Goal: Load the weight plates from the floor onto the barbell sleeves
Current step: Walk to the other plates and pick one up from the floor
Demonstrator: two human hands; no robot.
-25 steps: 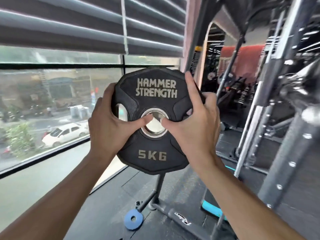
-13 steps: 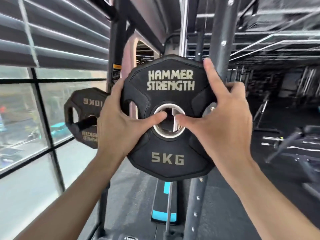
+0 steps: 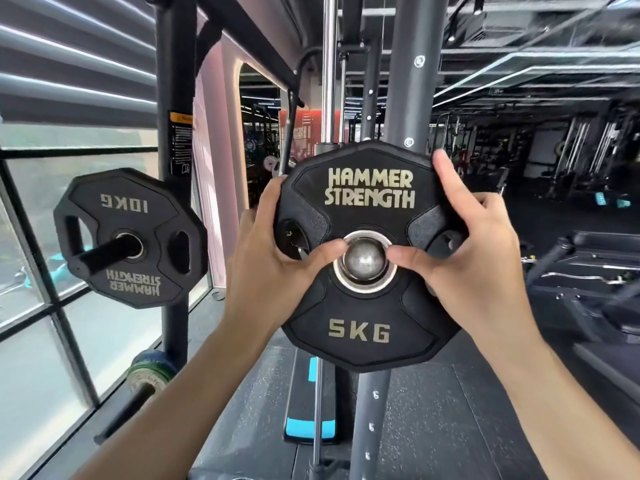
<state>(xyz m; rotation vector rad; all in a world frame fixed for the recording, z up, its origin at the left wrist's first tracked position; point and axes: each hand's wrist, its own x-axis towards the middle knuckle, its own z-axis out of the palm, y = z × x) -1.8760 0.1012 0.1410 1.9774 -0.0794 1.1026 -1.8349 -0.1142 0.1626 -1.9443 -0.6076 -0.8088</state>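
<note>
A black 5 kg plate (image 3: 360, 317) marked HAMMER STRENGTH hangs upright in front of me. My left hand (image 3: 270, 251) grips its left edge with the thumb at the steel centre ring. My right hand (image 3: 474, 258) grips the right edge, index finger stretched up along the rim and thumb at the ring. The round metal end of the barbell sleeve (image 3: 364, 261) shows inside the plate's centre hole. The bar behind the plate is hidden.
A black 10 kg plate (image 3: 128, 237) sits upside down on a dark peg at the left upright (image 3: 175, 168). Coloured small plates (image 3: 149, 372) hang lower on that post. A grey rack column (image 3: 408, 81) rises behind the plate. Window at left, bench and machines at right.
The view swung from the window to the rack. The plate, held in both hands, came to the sleeve, whose metal end now fills the centre hole.
</note>
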